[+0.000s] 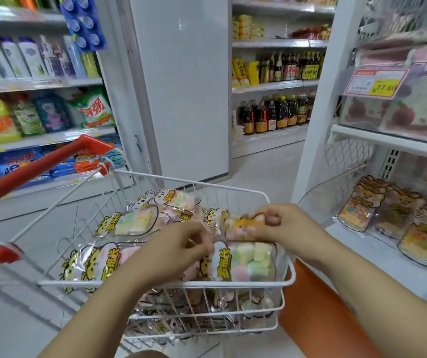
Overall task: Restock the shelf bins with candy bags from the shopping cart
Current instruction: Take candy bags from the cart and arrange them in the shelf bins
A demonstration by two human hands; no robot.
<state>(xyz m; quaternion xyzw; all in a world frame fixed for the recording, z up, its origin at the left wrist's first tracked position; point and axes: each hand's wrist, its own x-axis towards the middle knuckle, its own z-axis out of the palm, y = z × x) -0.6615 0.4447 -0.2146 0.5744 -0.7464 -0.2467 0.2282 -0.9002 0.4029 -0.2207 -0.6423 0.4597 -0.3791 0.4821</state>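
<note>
left shelves: detergent bottles and packs on the far left, pretty blurry on my feed.
handle: red, sticking up at the cart's left side.
cart: white wire, right in front of me, piled with candy bags.
left hand: down in the cart with fingers curled at the left edge of the pastel bag. It's too smeared for me to say if it's actually pinching anything.
pastel bag: lying flat on top of the pile, against the cart's near right rim.
right hand: fingers and thumb curled round the orange bag, pinching its end.
orange bag: in the cart, just past the pastel bag, toward the far right corner. Can't tell if it's lifted or resting.
far shelves: dark bottles, way past the cart.
bin: clear, low on the right shelf, near the cart's right side, with a few shelved bags standing in it.
price tag: red and yellow, on the shelf above the bin.
</note>
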